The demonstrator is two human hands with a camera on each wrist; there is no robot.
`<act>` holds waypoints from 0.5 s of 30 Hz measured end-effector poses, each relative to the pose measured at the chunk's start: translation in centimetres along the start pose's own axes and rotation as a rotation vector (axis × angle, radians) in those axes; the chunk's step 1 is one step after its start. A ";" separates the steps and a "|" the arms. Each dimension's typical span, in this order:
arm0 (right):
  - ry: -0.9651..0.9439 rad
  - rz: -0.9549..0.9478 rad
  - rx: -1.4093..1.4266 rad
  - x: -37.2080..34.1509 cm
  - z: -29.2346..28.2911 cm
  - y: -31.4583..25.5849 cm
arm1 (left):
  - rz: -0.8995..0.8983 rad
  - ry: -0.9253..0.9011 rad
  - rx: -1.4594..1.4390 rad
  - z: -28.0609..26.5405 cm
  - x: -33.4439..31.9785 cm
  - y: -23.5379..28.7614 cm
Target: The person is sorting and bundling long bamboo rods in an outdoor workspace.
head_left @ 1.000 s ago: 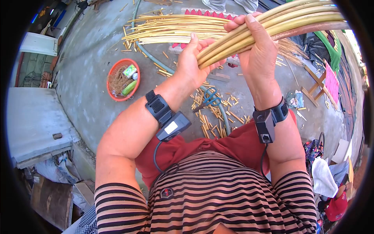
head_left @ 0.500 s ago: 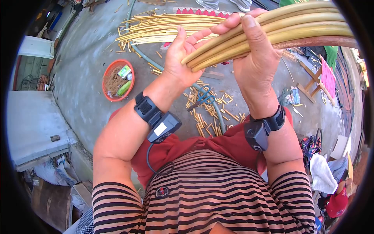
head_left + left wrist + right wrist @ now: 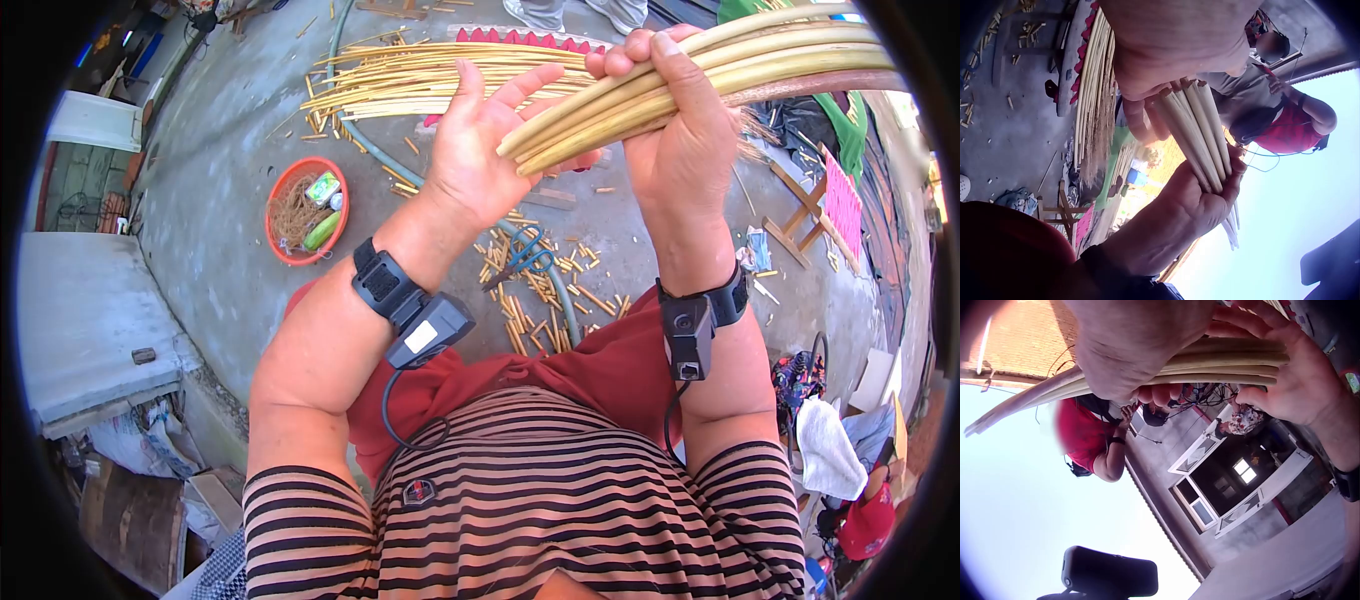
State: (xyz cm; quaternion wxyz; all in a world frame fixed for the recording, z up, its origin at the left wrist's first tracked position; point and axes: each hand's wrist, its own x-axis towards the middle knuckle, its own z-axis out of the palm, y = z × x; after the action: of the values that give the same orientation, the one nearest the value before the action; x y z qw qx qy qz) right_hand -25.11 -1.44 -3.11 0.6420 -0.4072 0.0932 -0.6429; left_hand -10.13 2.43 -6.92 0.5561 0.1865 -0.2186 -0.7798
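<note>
A bundle of thick, pale yellow stalks (image 3: 600, 112) is held up in front of the body, slanting from lower left to upper right in the head view. My right hand (image 3: 682, 140) grips it around the middle, thumb lying across the top. At the near end, my left hand (image 3: 475, 150) has its palm turned to the cut ends, fingers stretched out and partly behind the bundle. Those ends (image 3: 1179, 90) sit roughly even in the left wrist view. In the right wrist view the tips meet the left palm (image 3: 1307, 381).
Thin straws (image 3: 450, 78) lie on a pink-edged stand ahead. An orange basket (image 3: 344, 205) stands left on the concrete floor. Blue-handled scissors (image 3: 535, 250), a hose (image 3: 395, 160) and many short cut pieces (image 3: 520, 325) lie in front. Another person in red (image 3: 1082, 431) stands opposite.
The bundle and both hands dipped nearer and left, then moved back up and right. The left fingers have spread, and the right hand keeps its grip.
</note>
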 end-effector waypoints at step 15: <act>-0.058 -0.027 -0.099 -1.3 1.5 1.1 | -0.038 0.384 0.223 0.3 0.2 -1.4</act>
State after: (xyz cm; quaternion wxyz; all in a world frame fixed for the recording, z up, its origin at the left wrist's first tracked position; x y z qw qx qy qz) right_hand -23.55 0.13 -3.41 0.6146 -0.4584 0.1008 -0.6340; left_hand -11.46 2.67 -7.46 0.5488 0.3960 -0.1902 -0.7112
